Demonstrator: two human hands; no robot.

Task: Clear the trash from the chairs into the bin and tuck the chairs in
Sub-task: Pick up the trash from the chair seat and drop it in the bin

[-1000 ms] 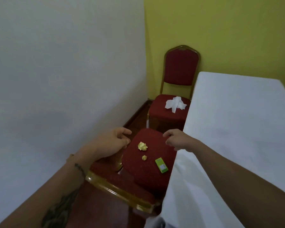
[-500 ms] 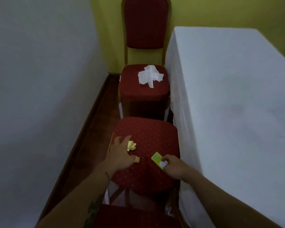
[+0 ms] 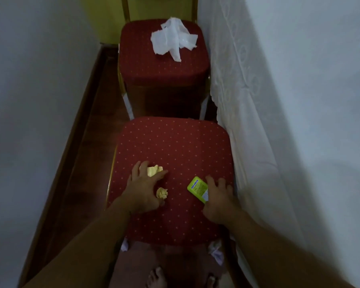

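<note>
Near chair (image 3: 175,221): red dotted seat, the landmark here; its right edge touches the hanging tablecloth (image 3: 247,104), its left edge leaves a narrow strip of wooden floor (image 3: 79,163) before the white wall (image 3: 29,100).
Far chair (image 3: 164,65): straight beyond the near chair, a small gap between the two seats; its backrest is cut off at the top of the view.
Tissue (image 3: 174,39): crumpled white, on the far chair's seat toward the back.
Left hand (image 3: 142,190): fingers spread and curled down on the near chair's left half, not yet closed on anything.
Larger yellow wad (image 3: 154,170): under the left fingertips, partly hidden by them.
Smaller yellow wad (image 3: 162,193): just beside the left thumb, on the seat.
Right hand (image 3: 218,201): on the near chair's right half, fingers open and laid flat, fingertips touching the box.
Mint box (image 3: 197,189): flat green pack on the near chair's seat, long axis running diagonally from upper left to lower right; its lower right corner is covered by the right hand.
Hard to see: bare toes (image 3: 156,277) below the near chair's front edge, dim; the chair legs are mostly in shadow.
</note>
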